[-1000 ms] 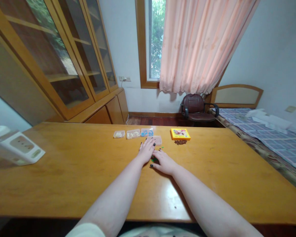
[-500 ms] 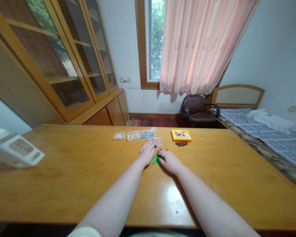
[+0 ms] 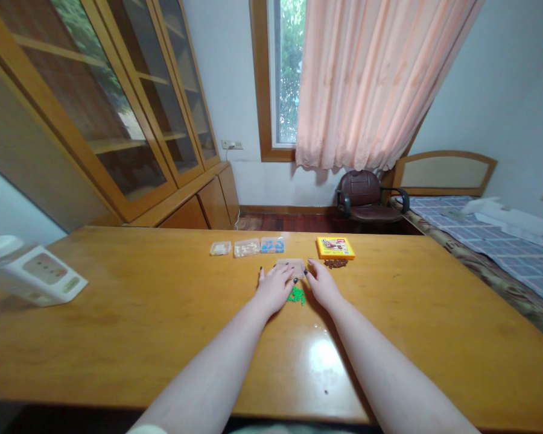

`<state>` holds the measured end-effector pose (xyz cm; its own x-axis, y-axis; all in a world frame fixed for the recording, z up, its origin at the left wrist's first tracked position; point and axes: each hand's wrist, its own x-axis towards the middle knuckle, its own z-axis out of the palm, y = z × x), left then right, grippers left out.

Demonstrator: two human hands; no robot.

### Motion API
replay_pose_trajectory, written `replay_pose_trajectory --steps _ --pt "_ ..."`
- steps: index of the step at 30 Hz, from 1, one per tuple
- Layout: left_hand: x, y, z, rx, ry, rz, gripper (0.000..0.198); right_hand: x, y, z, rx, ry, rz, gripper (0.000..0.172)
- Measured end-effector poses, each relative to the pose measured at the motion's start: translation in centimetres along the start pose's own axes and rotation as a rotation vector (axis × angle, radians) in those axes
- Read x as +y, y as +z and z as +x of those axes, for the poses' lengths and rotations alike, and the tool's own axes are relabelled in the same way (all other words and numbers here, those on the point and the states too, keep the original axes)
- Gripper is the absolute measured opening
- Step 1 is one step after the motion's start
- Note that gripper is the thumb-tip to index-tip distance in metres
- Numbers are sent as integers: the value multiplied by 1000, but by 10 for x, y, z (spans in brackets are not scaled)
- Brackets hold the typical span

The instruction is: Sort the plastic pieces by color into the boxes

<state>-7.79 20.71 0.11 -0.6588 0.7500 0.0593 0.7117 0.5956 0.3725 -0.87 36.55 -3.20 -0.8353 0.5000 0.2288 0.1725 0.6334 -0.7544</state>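
A shallow clear plastic box (image 3: 291,263) lies flat on the wooden table in front of my hands. My left hand (image 3: 275,289) reaches over its near left part, fingers stretched out and spread, fingertips touching it. At the box's right edge is my right hand (image 3: 323,286), thumb and fingers apart; whether it touches the edge I cannot tell. Small green plastic pieces (image 3: 297,295) lie in a loose pile between the hands, just nearer than the box. Part of that pile is covered by my left hand.
Behind stand clear boxes with pale pieces (image 3: 247,248) and blue pieces (image 3: 272,245), plus a smaller pale-filled box (image 3: 220,248). A yellow box (image 3: 335,248) lies right, brown pieces (image 3: 335,263) before it. A white appliance (image 3: 49,274) stands at the left.
The clear box has come slightly nearer. My right hand has moved off the green pieces to the box's right edge, and the pile shows more. My left hand has shifted a little right and nearer.
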Motion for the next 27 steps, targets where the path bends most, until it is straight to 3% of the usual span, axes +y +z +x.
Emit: replay_pose_trajectory --steps 5,11,15,18,20,23,27 --pt "-7 -9 1 21 -12 -129 39 0 3 -2 -117 -5 17 51" --pt "-37 -13 11 109 -44 -294 46 -3 1 -2 -147 -13 22 56" --pt "-52 -5 17 60 -36 -300 63 -5 0 -4 -155 -24 -13 66" --pt "-54 5 20 -7 -3 -250 82 -7 0 -5 -159 -34 -49 70" --pt "-53 10 22 -2 -23 -230 81 -9 0 -7 -173 -45 -68 69" --pt "-49 16 24 40 -39 -270 75 -10 1 -9 -170 -48 -51 72" --pt "-44 18 27 168 -12 -503 70 -10 2 -10 -91 -58 68 77"
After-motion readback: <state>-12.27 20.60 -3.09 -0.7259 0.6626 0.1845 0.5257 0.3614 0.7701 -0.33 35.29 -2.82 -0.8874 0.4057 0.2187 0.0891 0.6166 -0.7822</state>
